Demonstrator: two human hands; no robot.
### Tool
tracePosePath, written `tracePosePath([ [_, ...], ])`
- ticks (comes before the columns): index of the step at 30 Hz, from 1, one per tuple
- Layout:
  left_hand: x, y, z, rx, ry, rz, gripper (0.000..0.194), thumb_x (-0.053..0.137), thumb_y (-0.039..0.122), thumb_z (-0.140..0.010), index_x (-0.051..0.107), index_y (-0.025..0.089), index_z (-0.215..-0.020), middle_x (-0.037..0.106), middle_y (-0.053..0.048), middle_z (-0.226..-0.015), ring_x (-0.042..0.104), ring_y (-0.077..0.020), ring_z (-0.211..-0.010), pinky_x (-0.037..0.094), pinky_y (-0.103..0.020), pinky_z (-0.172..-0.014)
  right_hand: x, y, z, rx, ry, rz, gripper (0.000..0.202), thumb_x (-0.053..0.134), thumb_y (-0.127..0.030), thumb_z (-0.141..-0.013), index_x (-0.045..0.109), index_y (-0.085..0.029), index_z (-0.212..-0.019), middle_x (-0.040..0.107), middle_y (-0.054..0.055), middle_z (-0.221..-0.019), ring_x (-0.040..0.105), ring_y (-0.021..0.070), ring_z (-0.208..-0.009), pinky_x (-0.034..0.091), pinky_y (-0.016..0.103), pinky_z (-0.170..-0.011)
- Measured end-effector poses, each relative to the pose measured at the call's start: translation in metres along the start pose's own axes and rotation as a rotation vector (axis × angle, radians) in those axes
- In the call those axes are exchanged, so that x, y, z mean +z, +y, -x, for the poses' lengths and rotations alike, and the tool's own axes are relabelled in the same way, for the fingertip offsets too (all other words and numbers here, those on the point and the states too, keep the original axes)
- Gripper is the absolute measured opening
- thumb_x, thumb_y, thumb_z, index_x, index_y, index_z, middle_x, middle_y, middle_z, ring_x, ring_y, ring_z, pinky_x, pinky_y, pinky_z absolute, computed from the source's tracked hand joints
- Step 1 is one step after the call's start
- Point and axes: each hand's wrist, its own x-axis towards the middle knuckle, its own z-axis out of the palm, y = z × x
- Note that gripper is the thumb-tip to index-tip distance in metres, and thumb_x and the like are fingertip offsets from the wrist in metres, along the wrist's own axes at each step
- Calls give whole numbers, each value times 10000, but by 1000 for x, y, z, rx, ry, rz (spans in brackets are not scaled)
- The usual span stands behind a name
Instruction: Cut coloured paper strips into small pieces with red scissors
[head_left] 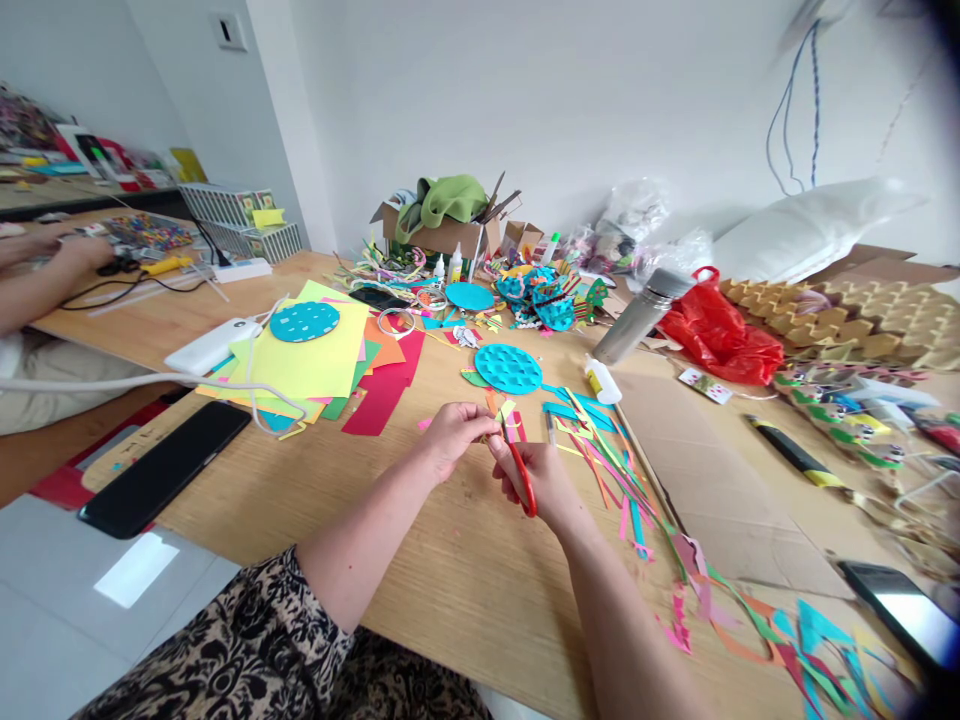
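My right hand grips red-handled scissors, their blades pointing up and away from me. My left hand is closed in a pinch right beside the blades; what lies between its fingertips is too small to make out. Just beyond both hands lie small paper scraps in yellow and pink. A round blue piece with a raised pattern rests on the table behind them. To the right of my hands spreads a bunch of coloured paper strips.
Coloured paper sheets and a black phone lie left. Rightward are a glue bottle, a grey flask, flat cardboard, a utility knife and a red bag. A co-worker's hands are far left.
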Motion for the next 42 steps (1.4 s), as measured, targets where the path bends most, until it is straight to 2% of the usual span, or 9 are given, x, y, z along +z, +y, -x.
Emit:
tracePosePath([
  [42, -3, 2, -1, -36, -25, 56, 99, 652, 188, -562, 579, 126, -588, 583, 5, -569, 513, -91, -531, 401, -256, -604, 0, 3, -2, -8, -7, 10, 488, 575, -575, -759, 545, -138, -544, 510, 13, -434, 475, 92, -351, 345, 173, -331],
])
